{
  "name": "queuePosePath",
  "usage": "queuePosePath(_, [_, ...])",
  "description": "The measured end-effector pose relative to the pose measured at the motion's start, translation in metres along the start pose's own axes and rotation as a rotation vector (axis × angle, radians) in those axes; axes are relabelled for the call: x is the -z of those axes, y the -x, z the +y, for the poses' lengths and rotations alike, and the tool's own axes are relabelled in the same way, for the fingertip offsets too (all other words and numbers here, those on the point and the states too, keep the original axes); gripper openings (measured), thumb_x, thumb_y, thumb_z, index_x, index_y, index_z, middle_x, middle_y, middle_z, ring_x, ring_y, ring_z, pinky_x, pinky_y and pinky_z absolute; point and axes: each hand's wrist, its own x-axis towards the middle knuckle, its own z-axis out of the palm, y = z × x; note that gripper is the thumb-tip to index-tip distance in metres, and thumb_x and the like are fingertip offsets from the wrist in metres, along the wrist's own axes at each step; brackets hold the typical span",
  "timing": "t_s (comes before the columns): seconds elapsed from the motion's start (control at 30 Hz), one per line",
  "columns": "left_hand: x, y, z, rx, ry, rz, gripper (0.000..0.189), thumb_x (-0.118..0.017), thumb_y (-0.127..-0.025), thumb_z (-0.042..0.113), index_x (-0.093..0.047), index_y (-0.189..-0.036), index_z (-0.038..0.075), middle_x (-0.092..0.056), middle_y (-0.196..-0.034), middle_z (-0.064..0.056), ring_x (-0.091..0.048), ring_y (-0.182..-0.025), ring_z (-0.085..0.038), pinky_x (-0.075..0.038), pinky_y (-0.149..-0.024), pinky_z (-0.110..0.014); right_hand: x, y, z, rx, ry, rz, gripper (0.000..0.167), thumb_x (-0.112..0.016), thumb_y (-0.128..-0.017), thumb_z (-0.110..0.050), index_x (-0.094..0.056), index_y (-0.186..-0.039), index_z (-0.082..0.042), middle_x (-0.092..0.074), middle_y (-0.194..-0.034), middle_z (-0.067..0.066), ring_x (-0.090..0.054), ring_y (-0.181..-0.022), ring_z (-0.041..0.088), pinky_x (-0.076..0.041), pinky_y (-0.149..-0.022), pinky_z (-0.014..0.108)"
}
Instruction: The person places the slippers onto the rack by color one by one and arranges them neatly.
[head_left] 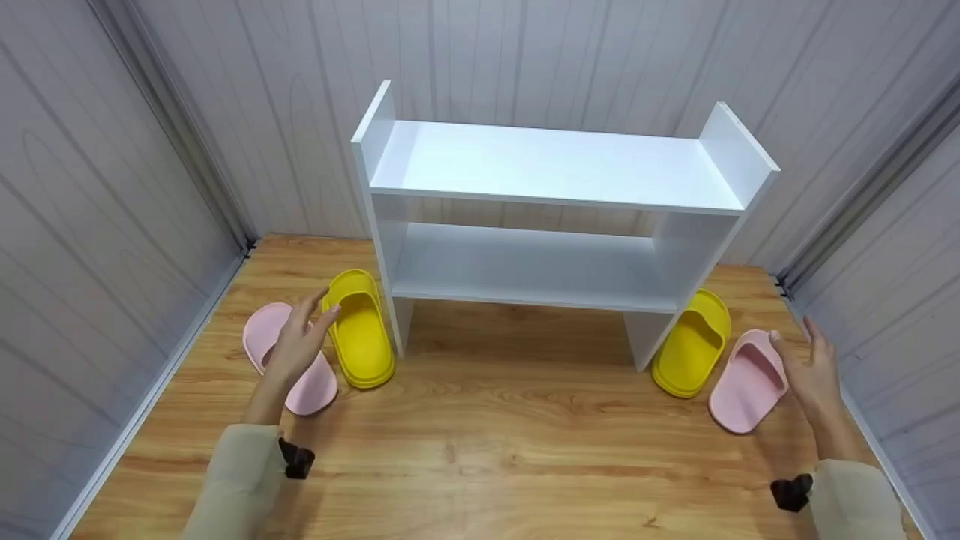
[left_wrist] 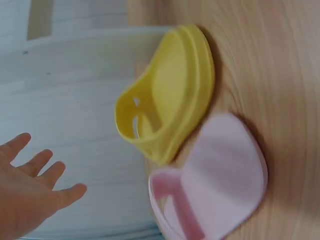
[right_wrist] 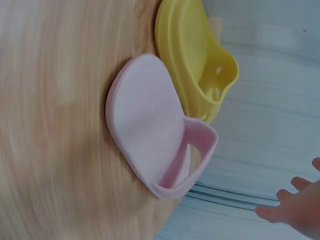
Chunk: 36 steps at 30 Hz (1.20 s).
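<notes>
On the left of the floor lie a yellow slipper (head_left: 363,334) and a pink slipper (head_left: 315,386), side by side. My left hand (head_left: 298,346) hovers over the pink one with fingers spread, holding nothing; in the left wrist view the hand (left_wrist: 30,192) is apart from both slippers. On the right lie another yellow slipper (head_left: 686,352), against the shelf's side, and another pink slipper (head_left: 745,386). Beside that pink slipper my right hand (head_left: 814,371) is raised, fingers extended and holding nothing. The right wrist view shows the hand (right_wrist: 297,205) clear of the pink slipper (right_wrist: 150,110).
A white two-tier shelf (head_left: 532,262) stands against the back wall (head_left: 480,45), with bare boards and upright side panels. The wood-grain floor (head_left: 480,435) spreads in front of it. Panelled walls (head_left: 90,247) close in the left and right sides.
</notes>
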Motion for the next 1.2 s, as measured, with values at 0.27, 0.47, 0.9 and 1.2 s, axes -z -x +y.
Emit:
queuePosePath(0.27, [-0.019,-0.008,0.024,0.148,0.309,-0.041,0.064,-0.049,-0.090,0.034,-0.021,-0.138,0.001,-0.025,-0.138,-0.020,-0.024,-0.125,-0.032,-0.021,-0.100,-0.042,-0.003,-0.003,0.017,-0.313,-0.313,0.108,0.075,-0.043,-0.087,-0.046,-0.004,-0.142,-0.013,-0.001,-0.146,0.011,-0.002,-0.131,0.021,-0.007,-0.104,0.033])
queuePosePath(0.47, [-0.030,-0.016,0.037,0.216,0.376,-0.040,0.065,-0.051,-0.089,0.030,-0.020,-0.138,0.001,-0.026,-0.137,-0.021,-0.026,-0.124,-0.029,-0.024,-0.099,-0.041,-0.004,-0.002,0.035,-0.457,-0.427,0.116,0.081,-0.045,-0.085,-0.049,0.001,-0.142,-0.016,0.003,-0.146,0.006,0.000,-0.130,0.018,-0.007,-0.103,0.031])
queuePosePath(0.9, [-0.053,-0.033,0.051,0.164,0.391,0.116,0.058,-0.060,-0.084,0.025,-0.038,-0.129,-0.004,-0.044,-0.125,-0.021,-0.043,-0.115,-0.024,-0.034,-0.094,-0.033,-0.014,0.003,0.056,-0.622,-0.502,0.193,0.095,-0.056,-0.076,-0.054,0.001,-0.142,-0.017,0.002,-0.146,0.005,-0.006,-0.129,0.018,-0.011,-0.102,0.034])
queuePosePath(1.2, [-0.063,-0.042,0.052,0.116,0.227,0.183,0.045,-0.062,-0.083,0.018,-0.051,-0.120,-0.004,-0.054,-0.115,-0.017,-0.052,-0.104,-0.023,-0.044,-0.083,-0.031,-0.027,-0.002,0.065,-0.673,-0.387,0.199,0.104,-0.059,-0.072,-0.054,0.005,-0.141,-0.011,-0.007,-0.141,0.014,-0.047,-0.068,0.009,-0.042,-0.058,0.020])
